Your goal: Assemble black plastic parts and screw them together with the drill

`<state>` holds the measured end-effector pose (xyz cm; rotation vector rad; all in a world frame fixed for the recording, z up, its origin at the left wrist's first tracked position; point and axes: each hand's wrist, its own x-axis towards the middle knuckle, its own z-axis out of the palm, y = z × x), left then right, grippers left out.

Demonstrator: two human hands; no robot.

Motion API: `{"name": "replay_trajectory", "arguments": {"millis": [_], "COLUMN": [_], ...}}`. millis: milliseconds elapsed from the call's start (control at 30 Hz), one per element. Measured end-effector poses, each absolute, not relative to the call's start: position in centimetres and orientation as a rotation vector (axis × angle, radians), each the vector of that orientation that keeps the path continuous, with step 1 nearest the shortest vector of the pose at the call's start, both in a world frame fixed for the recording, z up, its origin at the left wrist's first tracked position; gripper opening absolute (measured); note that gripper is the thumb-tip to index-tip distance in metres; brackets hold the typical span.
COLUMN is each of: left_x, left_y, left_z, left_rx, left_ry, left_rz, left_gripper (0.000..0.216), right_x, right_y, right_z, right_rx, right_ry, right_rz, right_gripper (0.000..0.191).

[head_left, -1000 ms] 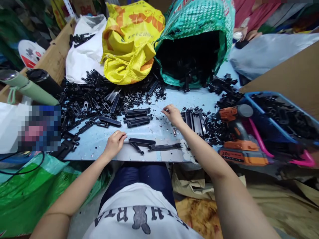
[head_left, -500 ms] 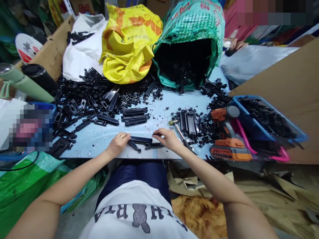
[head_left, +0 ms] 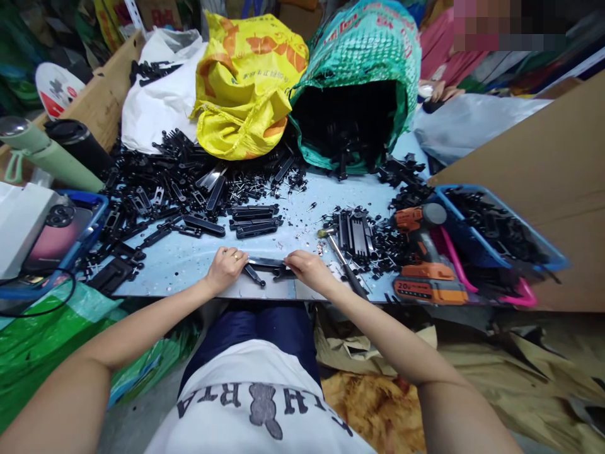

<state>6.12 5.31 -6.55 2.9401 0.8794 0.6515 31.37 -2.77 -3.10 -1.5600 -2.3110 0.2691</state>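
A long black bar-shaped part (head_left: 266,263) lies between my hands near the table's front edge. My left hand (head_left: 227,268) is closed on its left end, a ring on one finger. At the other end, my right hand (head_left: 309,271) has its fingers pinched together against the bar; anything small between them is hidden. A shorter black arm (head_left: 254,275) slants down from beside my left fingers, and a dark piece sits partly under my right hand. A hammer (head_left: 347,268) lies just right of my right hand. Beyond the bar rests a small stack of similar black bars (head_left: 255,221).
Loose black parts (head_left: 161,183) heap at the left. Screws and flat strips (head_left: 355,233) lie right of centre, near an orange cordless drill (head_left: 428,252) and a blue basket (head_left: 501,227). Yellow (head_left: 250,82) and green (head_left: 359,57) sacks stand behind. Another person's hand (head_left: 444,93) shows at the back right.
My right hand has come down and slightly left onto the bar's right end, where its fingertips were raised just above it. My left hand keeps its hold. The view has shifted slightly.
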Motion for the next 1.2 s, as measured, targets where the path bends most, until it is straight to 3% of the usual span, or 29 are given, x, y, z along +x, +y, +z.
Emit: {"name": "replay_trajectory", "arguments": {"millis": [167,233,367,467,567,633,700,767,833,900,1100,1200], "left_x": [9.0,10.8,12.7,11.6,9.7,9.3,9.6,10.4,11.0,11.2,11.5,12.6], "left_y": [4.0,4.1,5.0,3.9,0.6,-2.0,-4.0,-4.8,-4.3,-2.5,5.2,7.7], "left_z": [-6.1,-6.3,-5.2,-2.1,1.5,2.8,2.5,0.8,-1.6,-3.9,-7.5,-7.5], "left_rx": [3.02,3.045,2.954,2.867,2.547,2.325,2.196,2.181,2.286,2.488,3.048,3.038], "left_ry": [0.634,0.516,0.711,0.642,0.308,0.211,0.25,0.341,0.434,0.537,0.594,0.705], "left_rz": [0.547,0.369,0.185,0.272,0.556,0.61,0.73,0.863,0.931,0.943,0.624,0.516], "left_gripper": [0.039,0.05,0.049,0.058,0.067,0.075,0.083,0.092,0.096,0.089,0.038,0.035], "right_x": [32.2,33.4,35.3,35.0,33.4,31.8,30.0,28.2,26.9,26.5,31.8,32.9], "right_y": [-3.8,-4.2,-4.8,-5.7,-7.3,-8.3,-8.5,-7.7,-5.5,-2.0,14.1,21.4], "right_z": [-5.6,-6.3,-5.0,-1.3,1.8,1.9,0.1,-2.6,-5.0,-6.1,-2.6,-1.0], "right_rx": [-1.479,-1.55,-1.838,-1.618,-1.125,-0.977,-1.09,-1.332,-1.553,-1.671,-1.751,-2.057], "right_ry": [-2.357,-2.349,-2.293,-2.374,-2.411,-2.357,-2.313,-2.277,-2.157,-1.958,-1.726,-1.67], "right_rz": [0.2,0.069,-0.115,0.06,0.544,0.81,0.825,0.622,0.339,0.126,0.006,-0.103], "right_gripper": [0.029,0.043,0.06,0.066,0.069,0.065,0.053,0.035,0.032,0.04,0.028,0.035]}}
